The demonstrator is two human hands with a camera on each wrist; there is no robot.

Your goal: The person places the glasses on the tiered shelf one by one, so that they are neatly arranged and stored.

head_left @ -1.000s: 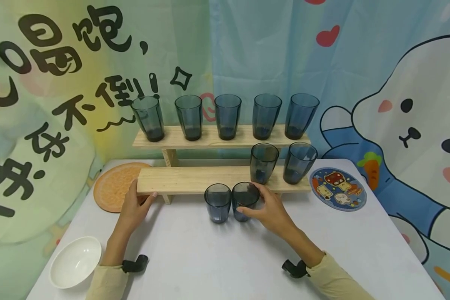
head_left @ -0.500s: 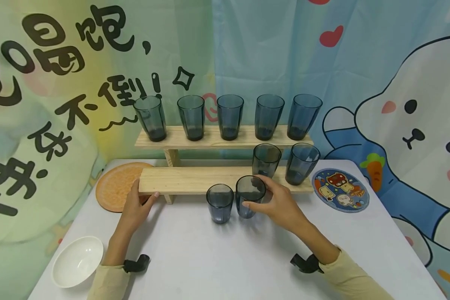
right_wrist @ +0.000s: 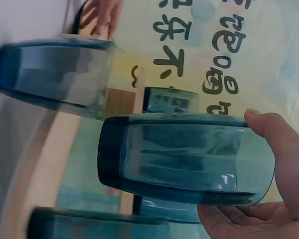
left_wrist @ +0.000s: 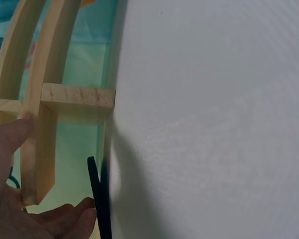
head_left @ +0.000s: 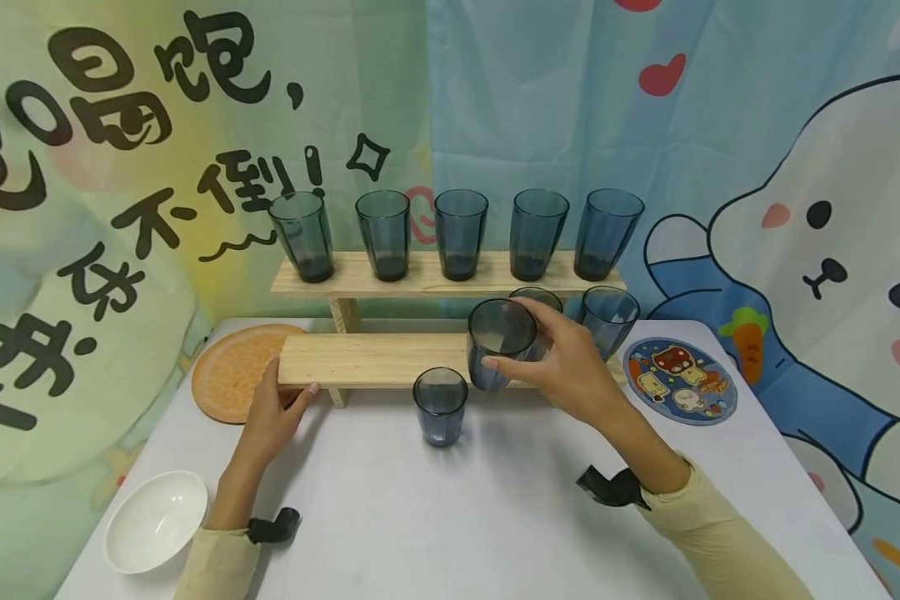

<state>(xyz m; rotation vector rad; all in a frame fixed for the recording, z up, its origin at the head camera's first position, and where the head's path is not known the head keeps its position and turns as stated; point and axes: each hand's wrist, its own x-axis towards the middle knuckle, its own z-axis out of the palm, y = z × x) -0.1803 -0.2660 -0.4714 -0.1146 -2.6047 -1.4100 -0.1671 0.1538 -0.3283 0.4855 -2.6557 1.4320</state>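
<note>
In the head view my right hand (head_left: 567, 358) grips a blue-grey drinking glass (head_left: 501, 337) between thumb and fingers, holding it upright off the table. It overlaps the front edge of the lower shelf. The right wrist view shows this glass (right_wrist: 187, 159) with thumb and fingers near its rim. My left hand (head_left: 272, 417) holds the left end of the wooden two-tier rack (head_left: 367, 360), its thumb pressed on the board in the left wrist view. Another glass (head_left: 440, 408) stands on the table before the rack. Two glasses are on the lower shelf's right, one partly hidden by my right hand.
Several matching glasses (head_left: 457, 237) stand in a row on the upper shelf. An orange round mat (head_left: 228, 375) lies left of the rack and a blue patterned mat (head_left: 678, 381) right of it. A white bowl (head_left: 155, 522) sits at the table's front left.
My right hand has lifted one of the two front glasses off the table, up and slightly right toward the lower shelf. The left hand stays on the rack's end.
</note>
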